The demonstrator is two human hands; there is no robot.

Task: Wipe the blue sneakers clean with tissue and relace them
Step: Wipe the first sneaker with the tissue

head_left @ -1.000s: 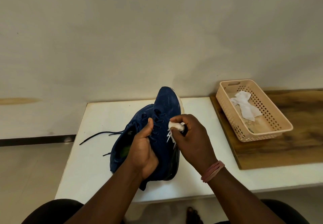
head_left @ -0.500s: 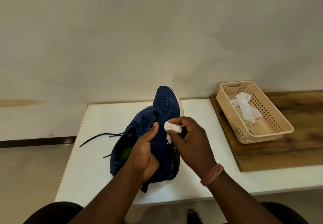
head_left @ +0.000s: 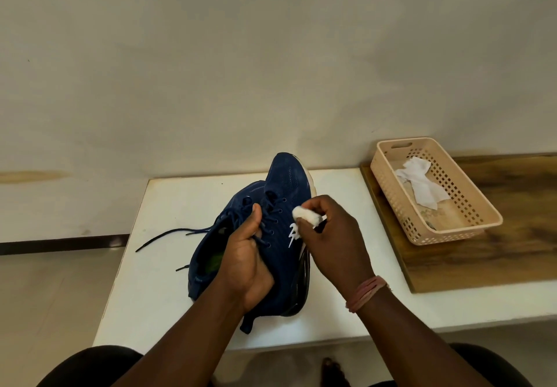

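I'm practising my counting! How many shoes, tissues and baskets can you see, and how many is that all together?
Shoes: 2, the held shoe and the second shoe beside it
Tissues: 2, the wad in the right hand and the tissue in the basket
Baskets: 1, the basket
Total: 5

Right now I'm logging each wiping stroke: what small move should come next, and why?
Probably drag the tissue wad down the sneaker side toward its white logo: the right hand pinches it against the upper, and the left hand grips the shoe steady.
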